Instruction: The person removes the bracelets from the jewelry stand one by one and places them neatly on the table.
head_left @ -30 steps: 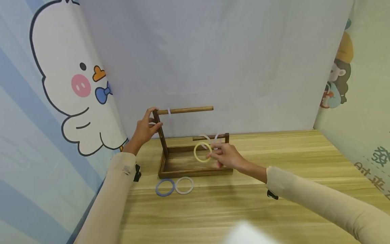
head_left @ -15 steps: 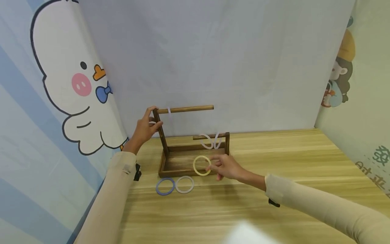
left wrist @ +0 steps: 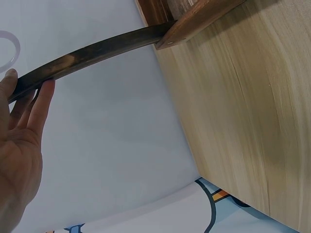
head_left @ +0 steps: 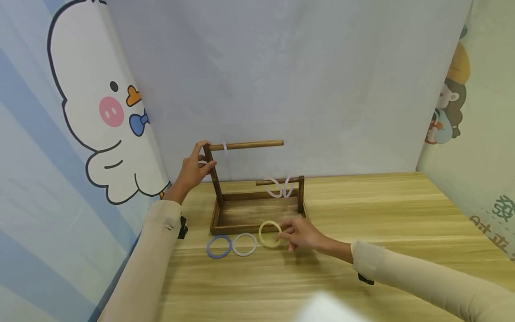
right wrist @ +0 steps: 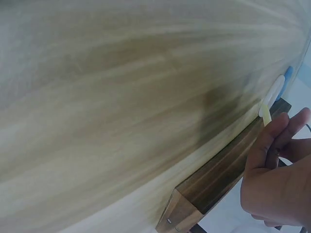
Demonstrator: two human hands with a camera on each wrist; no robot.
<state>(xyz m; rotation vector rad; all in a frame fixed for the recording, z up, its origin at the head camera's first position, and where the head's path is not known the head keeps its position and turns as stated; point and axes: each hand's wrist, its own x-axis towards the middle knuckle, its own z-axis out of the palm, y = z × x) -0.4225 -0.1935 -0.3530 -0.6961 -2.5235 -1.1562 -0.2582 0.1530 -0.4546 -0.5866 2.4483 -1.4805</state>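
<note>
In the head view my left hand (head_left: 191,172) holds the top of the tall left post of a dark wooden stand (head_left: 257,230). Its thumb and fingers lie on opposite sides of that post (left wrist: 102,51) in the left wrist view. My right hand (head_left: 301,233) pinches a yellow ring (head_left: 260,233) by its right side, low by the stand's front edge; whether the ring touches the table cannot be told. Left of it a white ring (head_left: 244,255) and a blue ring (head_left: 218,257) lie flat on the table, side by side.
A pale ring (head_left: 225,146) hangs on the stand's upper rod (head_left: 253,145), near the post. Two pale rings hang from the short lower rod (head_left: 261,182) at the right. Behind the wooden table (head_left: 382,201) is a grey cloth backdrop (head_left: 322,89); printed cloths flank it.
My right hand has brought the yellow ring down and towards me, from in front of the lower rod to the stand's front edge. The left hand stays on the post.
</note>
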